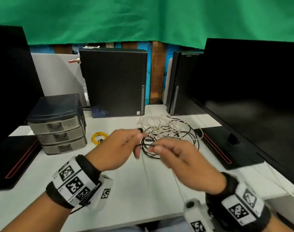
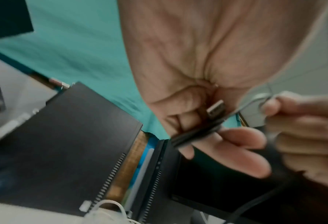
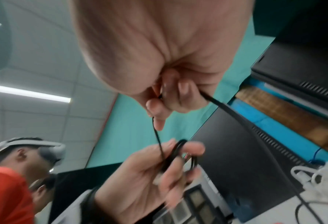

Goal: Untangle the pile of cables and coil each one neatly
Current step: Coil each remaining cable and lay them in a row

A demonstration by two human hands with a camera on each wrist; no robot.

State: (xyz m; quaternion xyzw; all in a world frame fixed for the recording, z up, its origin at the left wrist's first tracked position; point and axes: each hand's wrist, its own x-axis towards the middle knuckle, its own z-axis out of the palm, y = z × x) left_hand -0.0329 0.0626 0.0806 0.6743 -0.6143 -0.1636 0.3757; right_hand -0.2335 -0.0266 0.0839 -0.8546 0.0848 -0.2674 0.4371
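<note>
**Head view: winding the black cable loop by loop**

Head view, lower left of centre: the left hand [image 1: 117, 148] is curled round several turns of the black cable [image 1: 149, 154], with its USB plug [image 2: 215, 108] tucked against the palm, as the left wrist view shows. Just right of it, at frame centre, the right hand [image 1: 174, 154] pinches a single strand of the same cable between thumb and fingertips and feeds it toward the left. The loops hang just above the white desk [image 1: 142, 190].

Above and right of the hands, the rest of the pile [image 1: 168, 128] lies on the desk: white cable mixed with black turns, so the free length looks still caught in it. A yellow cable [image 1: 99, 137], already coiled, sits to the left of the hands, beside the grey drawer unit [image 1: 59, 126].

To do this step well, I would keep each new turn the same size as those already held, let the strand slide through the right pinch rather than tug it, and stop to lift white strands clear whenever the black one snags. Pulling hard would probably tighten the knot.
</note>
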